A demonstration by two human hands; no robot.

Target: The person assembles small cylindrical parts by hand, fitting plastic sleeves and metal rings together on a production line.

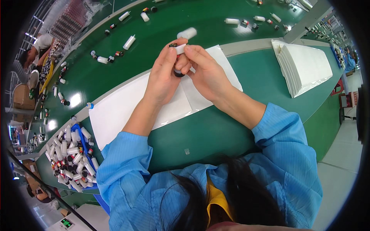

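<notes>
Closest to me is dark hair and a blue coat with long sleeves (127, 154). My two arms reach out over the green table (216, 131). My left hand (163, 75) and right hand (204, 71) meet in the middle, fingers curled shut around one small white tube with a black end (179, 49). Both hands pinch it, up above two white sheets (115, 111) lying side by side. One more white tube (187, 33) sits just past my fingers. On my left, a blue bin (73, 158) is piled with too many small white and black tubes to count. On my right sits one stack of white sheets (304, 65). More tubes are scattered along the green belt (165, 19) behind. Another person (36, 50) works far off on the left.
</notes>
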